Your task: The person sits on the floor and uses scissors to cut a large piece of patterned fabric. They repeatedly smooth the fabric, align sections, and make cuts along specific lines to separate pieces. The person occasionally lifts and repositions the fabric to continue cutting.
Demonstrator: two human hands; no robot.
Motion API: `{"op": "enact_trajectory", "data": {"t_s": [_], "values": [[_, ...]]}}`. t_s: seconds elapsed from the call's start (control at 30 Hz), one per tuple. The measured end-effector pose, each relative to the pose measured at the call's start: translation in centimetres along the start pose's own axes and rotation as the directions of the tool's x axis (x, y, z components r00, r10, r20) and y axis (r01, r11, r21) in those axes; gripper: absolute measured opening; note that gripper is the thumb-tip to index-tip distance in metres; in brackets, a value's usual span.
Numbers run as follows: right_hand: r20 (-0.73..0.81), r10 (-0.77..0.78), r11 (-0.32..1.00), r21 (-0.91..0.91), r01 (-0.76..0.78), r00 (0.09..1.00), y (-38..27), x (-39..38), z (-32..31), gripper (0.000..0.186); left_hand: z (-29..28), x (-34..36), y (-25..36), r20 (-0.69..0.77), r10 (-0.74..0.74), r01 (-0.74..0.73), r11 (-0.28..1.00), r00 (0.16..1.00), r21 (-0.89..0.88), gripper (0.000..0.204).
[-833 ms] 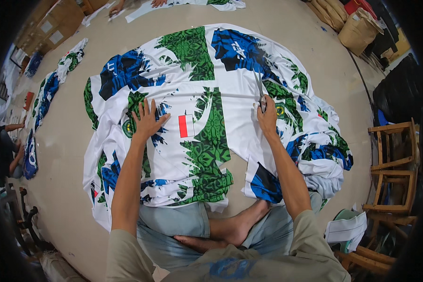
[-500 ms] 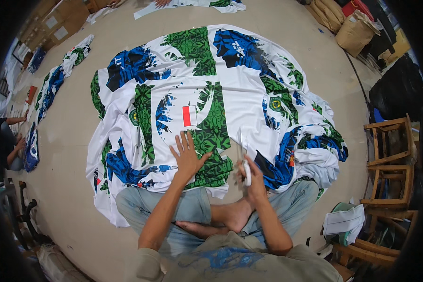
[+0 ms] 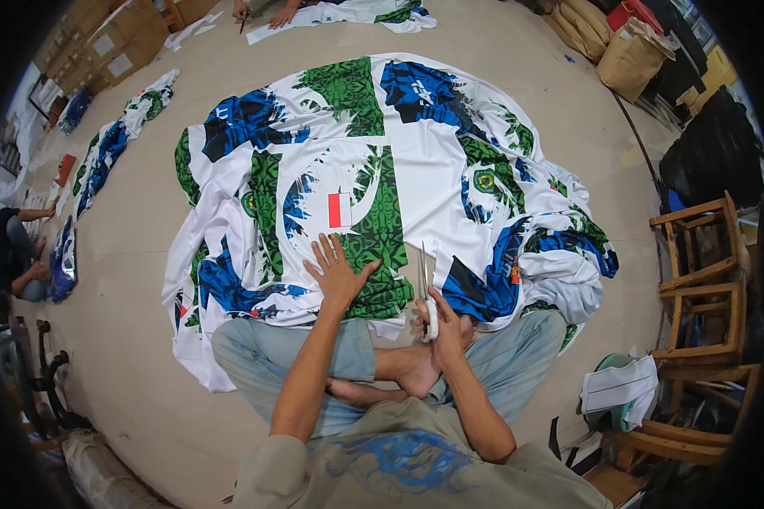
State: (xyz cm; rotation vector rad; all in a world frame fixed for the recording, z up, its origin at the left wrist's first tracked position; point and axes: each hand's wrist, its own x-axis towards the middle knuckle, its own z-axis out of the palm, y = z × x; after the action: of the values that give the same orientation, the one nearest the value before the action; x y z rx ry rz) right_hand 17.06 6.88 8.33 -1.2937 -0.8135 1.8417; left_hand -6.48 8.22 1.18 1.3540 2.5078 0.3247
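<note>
A large printed cloth [image 3: 433, 187] in white, green and blue lies spread on the floor before my crossed legs. My left hand [image 3: 338, 278] rests flat on it with fingers spread, just below a small red-and-white rectangle [image 3: 339, 209]. My right hand [image 3: 448, 329] grips white-handled scissors [image 3: 433, 319], fingers around the handles. Their blades point away from me, parted, in the gap between the green patterned strip [image 3: 388, 204] and the white-and-blue part on the right. Whether the blades touch cloth I cannot tell.
Wooden stools [image 3: 698, 314] stand at the right, with a black bag [image 3: 709, 157] and a brown paper sack [image 3: 635, 59] beyond. Cardboard boxes [image 3: 115, 47] are stacked far left. Another person's hands [image 3: 284, 13] touch cloth at the top; a second person sits at left by a twisted cloth strip [image 3: 102, 161].
My right hand has moved the scissors left, closer to the green strip, and the blades now show parted. My left hand stays flat on the cloth. The whole view has shifted slightly.
</note>
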Motion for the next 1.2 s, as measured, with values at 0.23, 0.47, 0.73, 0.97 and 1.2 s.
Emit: {"op": "enact_trajectory", "data": {"t_s": [0.23, 0.47, 0.73, 0.97, 1.2], "values": [[0.134, -0.751, 0.339, -0.762, 0.552, 0.647, -5.5, 10.5, -2.9, 0.051, 0.3, -0.4, -0.9, -0.052, 0.024, -0.024, 1.000, 0.998, 0.005, 0.123], [0.066, -0.771, 0.215, -0.910, 0.356, 0.633, -2.7, 11.9, -8.7, 0.052, 0.5, -2.0, -0.9, -0.081, 0.058, -0.056, 0.998, 0.995, 0.026, 0.123], [-0.002, -0.666, 0.525, -0.712, 0.466, 0.746, -3.3, 5.2, -3.4, 0.054, 0.5, -3.3, -1.1, -0.127, 0.028, -0.022, 0.999, 0.991, 0.047, 0.121], [0.047, 0.191, 0.931, 0.308, -0.196, 0.981, 1.7, -2.8, 0.6, 0.052, 1.0, -3.5, -1.1, -0.166, 0.016, -0.005, 0.998, 0.986, 0.065, 0.119], [0.096, 0.153, 0.947, 0.271, -0.174, 0.984, 1.6, -0.3, 2.0, 0.059, 1.2, -4.0, -1.1, -0.216, -0.014, 0.025, 0.998, 0.976, 0.049, 0.116]]}}
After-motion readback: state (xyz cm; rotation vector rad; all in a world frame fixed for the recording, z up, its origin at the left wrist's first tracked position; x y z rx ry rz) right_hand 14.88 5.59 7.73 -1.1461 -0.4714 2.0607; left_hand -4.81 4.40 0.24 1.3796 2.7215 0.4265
